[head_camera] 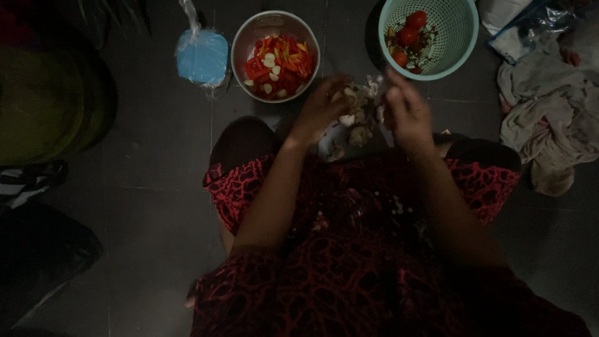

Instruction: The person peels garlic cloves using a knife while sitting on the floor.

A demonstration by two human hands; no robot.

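I sit on a dark tiled floor with a red and black patterned cloth over my lap. My left hand (321, 106) holds a pale garlic bulb (357, 95) in front of me. My right hand (407, 109) is close against the bulb's right side, fingers pinched at its papery skin; motion blur hides the exact grip. More garlic and loose skins (349, 134) lie just below the hands. A metal bowl (242, 43) beyond my left hand holds sliced red chillies and peeled garlic cloves.
A teal plastic basket (458, 37) with tomatoes stands at the top right. A blue plastic bag (201, 57) lies left of the metal bowl. Crumpled grey cloth (549, 118) is piled at the right. A dark green basin (37, 103) sits at the far left.
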